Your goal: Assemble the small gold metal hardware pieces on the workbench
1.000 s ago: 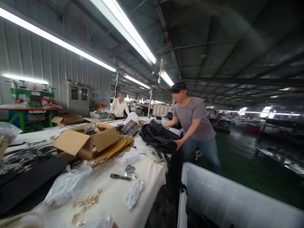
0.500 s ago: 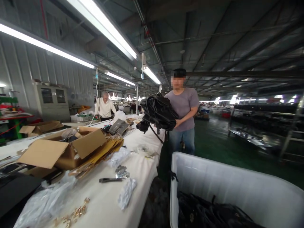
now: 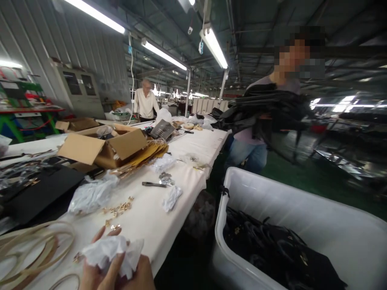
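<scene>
Crumpled white tissue paper (image 3: 111,253) sits bunched in both hands over the near end of the white-covered table (image 3: 148,225), fingers clenched around it. Tan straps (image 3: 33,251) coil just left of the left hand (image 3: 99,270), gold metal fittings (image 3: 117,208) lie beyond the right hand (image 3: 136,276), and off right a co-worker (image 3: 248,155) carries black bags (image 3: 269,108) past a white plastic bin (image 3: 302,197).

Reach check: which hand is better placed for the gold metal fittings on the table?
Left, probably: the left hand reaches nearest the gold metal fittings; the right hand sits lower and further off. Both hold crumpled white paper.
</scene>
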A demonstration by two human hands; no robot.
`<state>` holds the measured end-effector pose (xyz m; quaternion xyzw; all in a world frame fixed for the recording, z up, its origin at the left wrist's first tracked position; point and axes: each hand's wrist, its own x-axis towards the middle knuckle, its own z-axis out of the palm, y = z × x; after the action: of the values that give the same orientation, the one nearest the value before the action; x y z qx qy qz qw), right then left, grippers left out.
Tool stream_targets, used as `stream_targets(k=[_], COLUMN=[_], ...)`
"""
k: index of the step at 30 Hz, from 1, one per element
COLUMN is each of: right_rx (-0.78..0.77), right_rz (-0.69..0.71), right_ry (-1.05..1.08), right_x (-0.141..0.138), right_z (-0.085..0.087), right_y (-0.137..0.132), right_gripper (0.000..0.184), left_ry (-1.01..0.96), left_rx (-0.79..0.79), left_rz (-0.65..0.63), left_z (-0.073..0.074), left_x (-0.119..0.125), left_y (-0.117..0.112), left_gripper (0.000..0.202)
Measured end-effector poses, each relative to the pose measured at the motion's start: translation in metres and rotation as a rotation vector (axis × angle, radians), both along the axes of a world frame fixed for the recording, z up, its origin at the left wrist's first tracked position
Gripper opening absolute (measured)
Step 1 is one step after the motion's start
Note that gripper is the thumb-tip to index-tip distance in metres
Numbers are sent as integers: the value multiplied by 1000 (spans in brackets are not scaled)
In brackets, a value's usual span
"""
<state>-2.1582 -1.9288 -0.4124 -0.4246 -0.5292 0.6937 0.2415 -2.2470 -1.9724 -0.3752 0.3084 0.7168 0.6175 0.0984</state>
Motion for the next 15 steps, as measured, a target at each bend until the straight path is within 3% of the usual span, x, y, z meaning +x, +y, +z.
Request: stream_targets(k=[2,4,7,10,12,15], right_rx=[45,74,35,82,260,541], right_rz=[40,126,284,374,276,-81], right_ry=[1,62,259,407,337,135], right_x=[3,6,13,26,34,39], right_z=[1,3,10,18,22,16], right_y=[2,0,-1,23,61,137], right_gripper=[38,35,55,75,64,63], left_ry=[-19,-107,-192,-183,-158,-15], left_rx=[-12,-74,-88,-52,-106,-215], left_rz=[-63,-19,232,447,466,361], left_z=[-3,-8,-10,-4,-1,-5], left_x=[5,3,-13,-39,-53,-62], left_y=[-2,-3,-4,-10,-18,-31], left_gripper=[60,57,55,54,50,43])
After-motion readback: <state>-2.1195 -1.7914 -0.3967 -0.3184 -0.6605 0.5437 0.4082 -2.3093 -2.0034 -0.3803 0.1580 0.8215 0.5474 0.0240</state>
